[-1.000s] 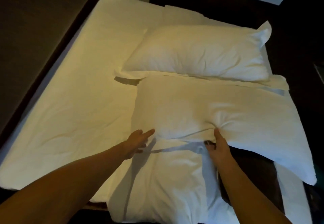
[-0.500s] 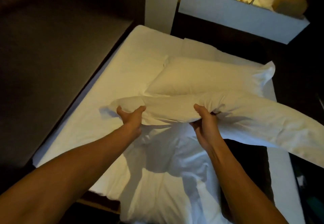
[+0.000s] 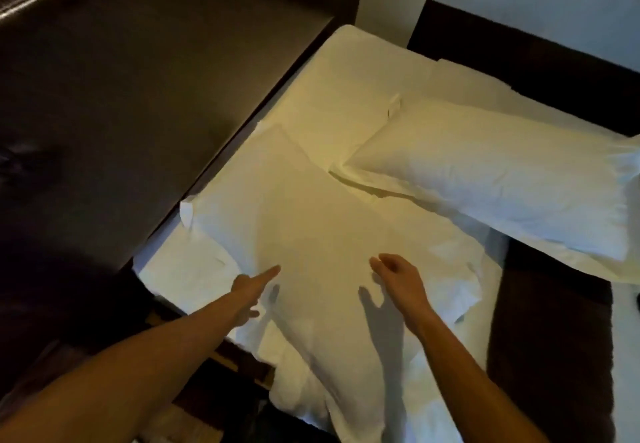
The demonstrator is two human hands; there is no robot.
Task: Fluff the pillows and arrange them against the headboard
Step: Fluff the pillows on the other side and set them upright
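Observation:
A white pillow [image 3: 311, 214] lies flat on the bed, its far left edge close to the dark padded headboard [image 3: 138, 96]. My left hand [image 3: 251, 286] hovers at the pillow's near left edge with the fingers stretched out and nothing in it. Just above the near middle of the same pillow, my right hand [image 3: 398, 280] is open and empty. A second white pillow [image 3: 502, 179] lies to the right, further from the headboard, apart from both hands.
The white bed sheet [image 3: 353, 72] covers the mattress. A dark bed runner [image 3: 550, 338] lies at the right. A white ledge [image 3: 536, 9] with small items stands at the top right. The wooden bed frame [image 3: 239, 370] shows under my left arm.
Both hands held the near pillow up by its edge half a second ago. It now lies flat near the headboard to the left, and both hands have let go.

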